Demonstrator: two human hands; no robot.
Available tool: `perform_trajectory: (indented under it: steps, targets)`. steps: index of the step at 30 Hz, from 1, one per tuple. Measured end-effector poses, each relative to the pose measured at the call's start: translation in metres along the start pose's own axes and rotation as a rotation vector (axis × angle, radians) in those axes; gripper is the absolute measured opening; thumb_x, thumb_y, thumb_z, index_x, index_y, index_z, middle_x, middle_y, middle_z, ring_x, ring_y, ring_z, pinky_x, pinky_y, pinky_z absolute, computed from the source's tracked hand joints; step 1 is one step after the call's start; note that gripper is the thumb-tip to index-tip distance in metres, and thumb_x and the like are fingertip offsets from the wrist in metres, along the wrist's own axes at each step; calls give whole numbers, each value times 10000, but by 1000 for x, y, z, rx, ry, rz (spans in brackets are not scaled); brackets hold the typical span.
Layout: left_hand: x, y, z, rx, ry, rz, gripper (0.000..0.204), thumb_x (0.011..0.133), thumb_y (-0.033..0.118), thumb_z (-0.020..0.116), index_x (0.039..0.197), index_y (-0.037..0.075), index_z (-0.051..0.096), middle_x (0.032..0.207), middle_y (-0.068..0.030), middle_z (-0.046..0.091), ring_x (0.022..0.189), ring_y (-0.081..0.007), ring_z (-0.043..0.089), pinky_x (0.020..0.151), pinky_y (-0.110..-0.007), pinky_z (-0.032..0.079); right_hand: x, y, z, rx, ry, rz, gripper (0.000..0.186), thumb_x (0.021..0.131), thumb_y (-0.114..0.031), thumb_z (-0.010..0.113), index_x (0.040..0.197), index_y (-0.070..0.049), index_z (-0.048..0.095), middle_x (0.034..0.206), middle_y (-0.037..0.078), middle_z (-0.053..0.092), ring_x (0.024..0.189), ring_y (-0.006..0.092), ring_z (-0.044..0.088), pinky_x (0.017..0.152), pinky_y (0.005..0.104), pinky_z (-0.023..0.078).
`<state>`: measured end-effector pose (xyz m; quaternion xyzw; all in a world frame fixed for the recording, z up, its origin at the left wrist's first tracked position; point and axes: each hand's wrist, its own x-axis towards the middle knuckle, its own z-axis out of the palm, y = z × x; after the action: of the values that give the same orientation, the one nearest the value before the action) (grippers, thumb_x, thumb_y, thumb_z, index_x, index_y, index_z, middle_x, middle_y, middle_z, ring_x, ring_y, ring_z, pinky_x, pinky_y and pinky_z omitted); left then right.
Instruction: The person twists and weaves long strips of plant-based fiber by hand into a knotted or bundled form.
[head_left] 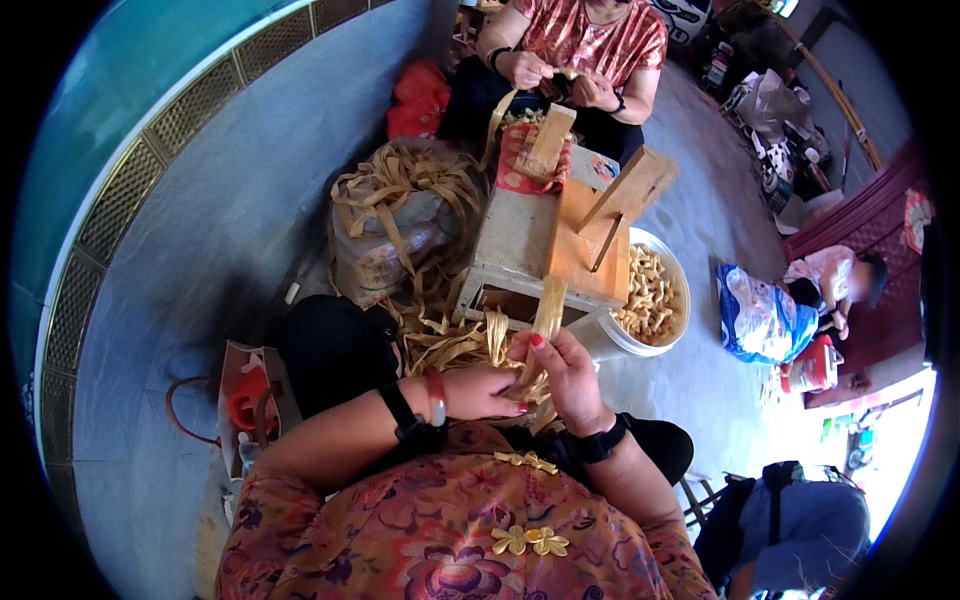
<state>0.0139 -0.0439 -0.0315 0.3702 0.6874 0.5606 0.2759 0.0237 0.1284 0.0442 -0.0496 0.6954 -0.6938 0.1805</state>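
Observation:
My left hand [482, 391] is closed on the lower part of a tan, flattened strip [548, 306] above my lap. My right hand [560, 362] pinches the same strip higher up, with its thumb on top and the end standing up beyond it. A tangle of similar strips [450, 340] lies just past my hands. In front stands a low grey stand [508, 240] with an orange-tan board [578, 265], an upright wooden piece [630, 185], and a wooden block [550, 140] on a red patterned cloth [507, 178]. A white bucket [670, 317] holds several small folded tan pieces.
A co-worker [590, 40] opposite works a strip with both hands. Strips drape over a sack [375, 260] at left, near an open bag [250, 410]. Another person [830, 280] sits at right beside a blue-white bag [755, 315]. A curved wall [110, 120] borders the left.

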Motion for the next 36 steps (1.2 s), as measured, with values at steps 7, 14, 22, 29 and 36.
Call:
perform_trajectory:
  steps: [7, 14, 22, 29, 36]
  targets:
    - [8, 27, -17, -663, 348, 152, 323, 993, 272, 456, 1133, 3, 566, 991, -82, 612, 924, -157, 574, 842, -278, 443, -6, 27, 2, -412, -213, -35, 251, 982, -189, 470, 1063, -25, 642, 874, 84, 654, 794, 170, 604, 760, 301, 481]
    - [3, 14, -26, -790, 265, -90, 249, 990, 254, 463, 987, 36, 583, 748, -19, 570, 590, -74, 523, 524, -198, 412, -7, 20, -9, -352, -152, -123, 170, 944, -95, 519, 1065, -20, 612, 953, 74, 635, 919, 123, 593, 794, 264, 465]
    - [2, 4, -10, -456, -62, -188, 232, 948, 240, 552, 919, 12, 576, 774, -43, 624, 648, -116, 607, 599, -248, 472, -8, 26, -29, -60, -98, 114, 123, 881, -47, 617, 997, -22, 586, 851, 2, 600, 775, 70, 569, 681, 206, 460]
    - [8, 1, -7, 383, 347, 24, 239, 867, 222, 637, 962, 13, 573, 864, -123, 636, 791, -237, 625, 711, -341, 474, -7, 25, -23, -697, 60, -438, 206, 816, -64, 662, 1010, -36, 600, 892, 74, 640, 782, 193, 614, 694, 297, 491]
    - [8, -6, -19, -449, -138, -227, 179, 931, 225, 598, 968, 50, 607, 784, 23, 576, 719, -59, 535, 633, -237, 444, -16, 13, -28, -1065, -185, -686, 234, 762, -68, 675, 988, -50, 620, 851, 87, 629, 779, 297, 604, 702, 388, 492]
